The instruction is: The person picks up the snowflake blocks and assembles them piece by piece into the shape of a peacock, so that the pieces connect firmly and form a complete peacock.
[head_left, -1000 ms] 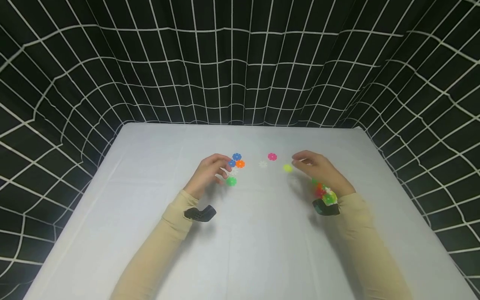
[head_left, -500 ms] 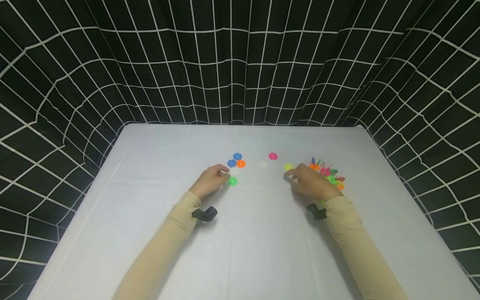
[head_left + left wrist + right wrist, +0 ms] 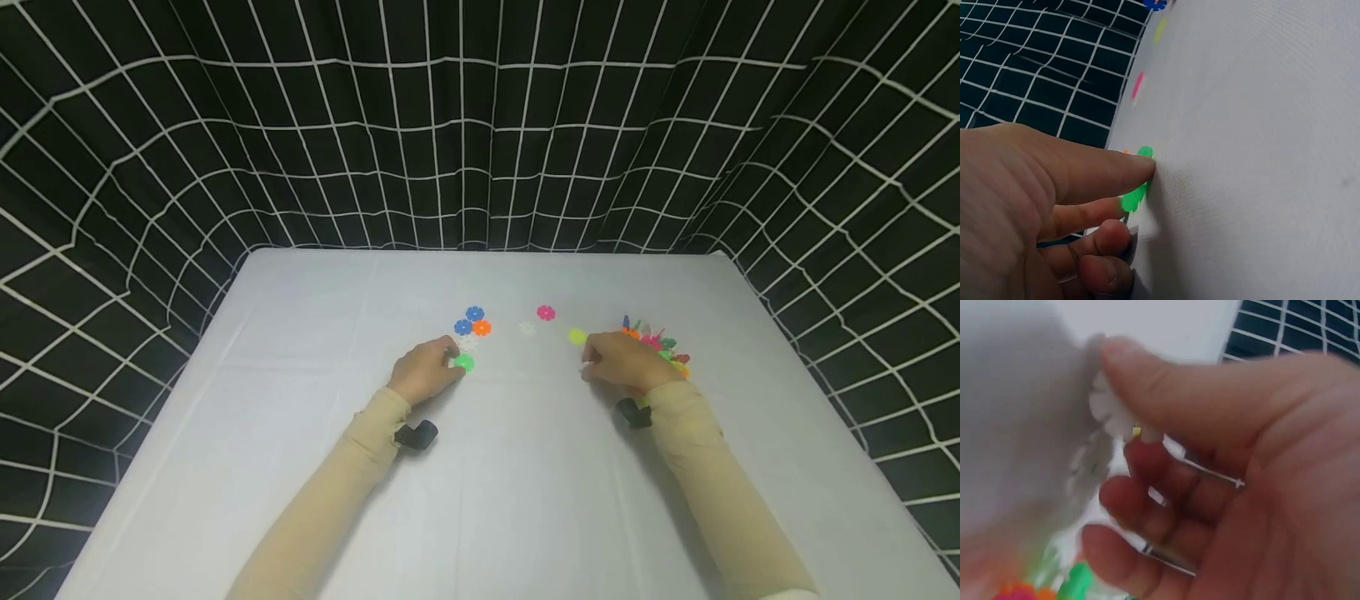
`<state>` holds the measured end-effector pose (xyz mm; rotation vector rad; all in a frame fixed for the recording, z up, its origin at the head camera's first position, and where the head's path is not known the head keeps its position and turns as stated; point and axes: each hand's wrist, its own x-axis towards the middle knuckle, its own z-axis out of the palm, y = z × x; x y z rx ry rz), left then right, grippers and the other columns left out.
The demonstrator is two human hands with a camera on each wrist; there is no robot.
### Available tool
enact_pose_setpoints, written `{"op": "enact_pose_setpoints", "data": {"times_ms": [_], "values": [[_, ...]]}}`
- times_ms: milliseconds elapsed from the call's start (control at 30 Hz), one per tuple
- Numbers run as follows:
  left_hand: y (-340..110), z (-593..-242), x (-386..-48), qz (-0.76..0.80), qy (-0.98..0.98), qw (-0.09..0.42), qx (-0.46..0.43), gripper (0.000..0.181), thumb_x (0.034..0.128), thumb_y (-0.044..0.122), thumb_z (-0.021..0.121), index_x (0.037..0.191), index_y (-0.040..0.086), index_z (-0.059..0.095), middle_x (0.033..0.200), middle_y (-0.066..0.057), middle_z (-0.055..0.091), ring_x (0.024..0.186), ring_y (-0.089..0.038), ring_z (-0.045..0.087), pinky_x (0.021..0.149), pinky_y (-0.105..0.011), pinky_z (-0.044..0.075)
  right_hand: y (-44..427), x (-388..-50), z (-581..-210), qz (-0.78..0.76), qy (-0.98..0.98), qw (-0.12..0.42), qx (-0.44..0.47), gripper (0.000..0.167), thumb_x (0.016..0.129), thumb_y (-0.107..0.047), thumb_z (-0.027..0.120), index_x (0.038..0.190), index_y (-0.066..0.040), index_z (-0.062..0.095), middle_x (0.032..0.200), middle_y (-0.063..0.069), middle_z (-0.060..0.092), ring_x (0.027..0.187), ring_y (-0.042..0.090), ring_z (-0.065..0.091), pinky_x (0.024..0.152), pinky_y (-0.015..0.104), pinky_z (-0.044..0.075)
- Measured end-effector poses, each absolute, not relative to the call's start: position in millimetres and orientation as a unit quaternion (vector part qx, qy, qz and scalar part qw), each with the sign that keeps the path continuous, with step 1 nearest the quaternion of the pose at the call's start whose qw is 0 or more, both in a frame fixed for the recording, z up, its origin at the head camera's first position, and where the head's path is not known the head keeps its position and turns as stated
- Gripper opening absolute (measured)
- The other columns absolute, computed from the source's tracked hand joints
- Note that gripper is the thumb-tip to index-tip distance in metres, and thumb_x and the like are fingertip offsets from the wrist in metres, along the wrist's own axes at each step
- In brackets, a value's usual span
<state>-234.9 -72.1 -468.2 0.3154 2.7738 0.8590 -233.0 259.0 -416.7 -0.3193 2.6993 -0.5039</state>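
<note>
In the head view my left hand [image 3: 426,370] is at a green interlocking disc [image 3: 464,363] on the white table. Its thumb and forefinger pinch the disc at the rim; the left wrist view has the thumb covering part of the green disc [image 3: 1134,199]. Other notched discs lie just beyond: a white one [image 3: 467,343], an orange one [image 3: 482,328] and two blue ones [image 3: 475,313]. My right hand [image 3: 621,360] is low over the table, left of a colourful pile. Between its curled thumb and fingers, the right wrist view shows a white notched disc [image 3: 1107,407].
A pile of multicoloured discs [image 3: 663,343] lies beside and partly behind the right hand. Single discs lie between the hands: pink [image 3: 546,313], white [image 3: 527,328] and yellow [image 3: 577,336]. A black gridded curtain [image 3: 480,150] surrounds the table [image 3: 517,483].
My left hand has come down and toward me, from the blue and white discs to the green one. My right hand has lowered toward the table beside the pile, its fingers curling in.
</note>
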Motion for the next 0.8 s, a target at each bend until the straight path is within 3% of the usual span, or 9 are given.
{"op": "enact_pose_setpoints", "data": {"times_ms": [167, 300, 400, 600, 800], "values": [[-74.5, -468.3, -235.0, 0.3, 0.942, 0.106, 0.109, 0.031, 0.0913, 0.029, 0.073, 0.11, 0.009, 0.06, 0.078, -0.001, 0.059, 0.067, -0.016, 0.053, 0.057, -0.027, 0.041, 238.3, -242.8, -409.3, -0.243, 0.94, 0.174, -0.162, 0.014, 0.092, -0.026, 0.073, 0.094, -0.011, 0.07, 0.083, 0.003, 0.061, 0.083, 0.02, 0.053, 0.07, 0.03, 0.045], [-76.5, -468.4, -236.1, 0.312, 0.936, 0.113, 0.119, 0.021, 0.0929, 0.03, 0.07, 0.09, 0.013, 0.059, 0.072, 0.001, 0.054, 0.065, -0.015, 0.05, 0.057, -0.026, 0.038, 217.5, -245.5, -399.6, -0.295, 0.93, 0.143, -0.166, 0.02, 0.096, -0.026, 0.069, 0.106, -0.009, 0.074, 0.09, 0.007, 0.069, 0.085, 0.022, 0.058, 0.073, 0.03, 0.052], [-77.6, -466.7, -236.8, 0.334, 0.925, 0.131, 0.123, 0.027, 0.0989, 0.033, 0.06, 0.08, 0.015, 0.054, 0.07, 0.002, 0.049, 0.064, -0.015, 0.045, 0.058, -0.027, 0.036, 205.2, -244.3, -393.7, -0.324, 0.923, 0.134, -0.159, 0.027, 0.1, -0.024, 0.064, 0.119, -0.006, 0.071, 0.101, 0.014, 0.073, 0.089, 0.025, 0.064, 0.076, 0.034, 0.059], [-75.0, -452.1, -236.2, 0.493, 0.847, 0.183, 0.084, 0.034, 0.1063, 0.036, 0.036, 0.083, 0.015, 0.049, 0.068, 0.003, 0.046, 0.059, -0.013, 0.039, 0.054, -0.025, 0.034, 188.1, -240.4, -391.3, -0.394, 0.902, 0.103, -0.145, 0.019, 0.1, -0.026, 0.064, 0.111, -0.013, 0.071, 0.104, 0.017, 0.072, 0.091, 0.031, 0.068, 0.075, 0.036, 0.061], [-69.1, -427.9, -230.3, 0.61, 0.767, 0.179, 0.082, 0.03, 0.1047, 0.032, 0.031, 0.086, 0.014, 0.045, 0.067, 0.003, 0.046, 0.055, -0.012, 0.039, 0.048, -0.024, 0.036, 176.2, -232.4, -390.0, -0.452, 0.875, 0.09, -0.147, 0.02, 0.098, -0.027, 0.067, 0.108, -0.01, 0.071, 0.103, 0.017, 0.071, 0.096, 0.04, 0.066, 0.074, 0.034, 0.061]]}}
